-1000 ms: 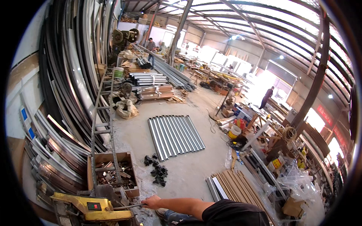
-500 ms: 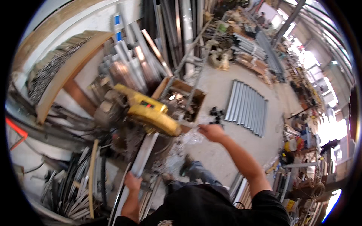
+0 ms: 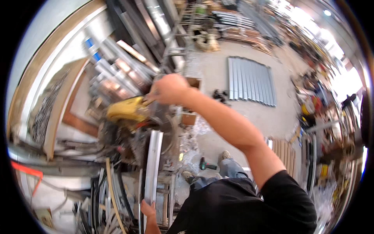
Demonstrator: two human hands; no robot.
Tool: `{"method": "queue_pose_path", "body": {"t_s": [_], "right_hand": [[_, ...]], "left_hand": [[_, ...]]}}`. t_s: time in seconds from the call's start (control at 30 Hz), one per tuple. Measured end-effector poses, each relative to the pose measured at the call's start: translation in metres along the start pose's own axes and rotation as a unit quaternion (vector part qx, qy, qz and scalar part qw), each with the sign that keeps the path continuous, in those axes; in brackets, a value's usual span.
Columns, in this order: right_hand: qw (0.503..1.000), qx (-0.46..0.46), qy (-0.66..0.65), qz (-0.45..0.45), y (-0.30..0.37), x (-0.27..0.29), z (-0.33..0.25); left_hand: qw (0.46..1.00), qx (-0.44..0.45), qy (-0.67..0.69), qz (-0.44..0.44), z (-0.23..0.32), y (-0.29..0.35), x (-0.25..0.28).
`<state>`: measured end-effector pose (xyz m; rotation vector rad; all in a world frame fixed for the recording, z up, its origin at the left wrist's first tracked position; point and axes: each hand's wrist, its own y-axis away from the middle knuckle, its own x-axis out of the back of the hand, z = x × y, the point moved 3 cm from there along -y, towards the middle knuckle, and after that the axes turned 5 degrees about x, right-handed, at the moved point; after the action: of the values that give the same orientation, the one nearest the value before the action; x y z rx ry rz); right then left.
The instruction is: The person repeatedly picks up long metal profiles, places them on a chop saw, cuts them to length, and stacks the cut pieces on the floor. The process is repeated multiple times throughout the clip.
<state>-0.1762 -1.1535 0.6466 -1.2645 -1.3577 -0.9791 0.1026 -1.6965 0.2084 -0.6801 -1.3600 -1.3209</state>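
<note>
A yellow cut-off saw (image 3: 125,110) stands left of centre, with its lower parts in shadow and smeared by motion. My right hand (image 3: 170,89) is closed at the saw's right end, on what appears to be its handle. Below the saw head lies a long silver metal profile (image 3: 152,165), its far end close beneath the saw. My left hand (image 3: 147,209) grips the near part of this profile, fingers wrapped over its edge.
Metal offcuts (image 3: 113,84) lean against the wall beyond the saw. Loose strips (image 3: 105,206) crowd the lower left. A green-and-black power drill (image 3: 207,165) lies by my feet. Grey metal panels (image 3: 251,81) rest on the floor, and a cluttered shelf (image 3: 331,144) lines the right.
My right hand has moved left and away from me, from the open floor side onto the saw. The left hand still holds the metal profile. My view has shifted and turned.
</note>
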Motion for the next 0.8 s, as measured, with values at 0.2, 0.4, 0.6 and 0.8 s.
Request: {"method": "queue_pose_path", "body": {"t_s": [0.2, 0.4, 0.6, 0.8], "right_hand": [[0.902, -0.001, -0.316, 0.295, 0.142, -0.064, 0.069], [0.937, -0.192, -0.291, 0.006, 0.395, -0.212, 0.198], [0.914, -0.300, -0.260, 0.087, 0.582, -0.189, 0.316], [0.940, -0.303, 0.062, 0.147, 0.704, -0.087, 0.400]], "left_hand": [[0.962, -0.134, -0.040, -0.234, 0.161, 0.092, 0.041], [0.930, -0.268, -0.079, -0.241, 0.312, 0.140, -0.031], [0.888, -0.416, -0.022, -0.194, 0.555, 0.207, -0.046], [0.748, -0.640, -0.059, -0.168, 0.759, 0.281, -0.127]]}}
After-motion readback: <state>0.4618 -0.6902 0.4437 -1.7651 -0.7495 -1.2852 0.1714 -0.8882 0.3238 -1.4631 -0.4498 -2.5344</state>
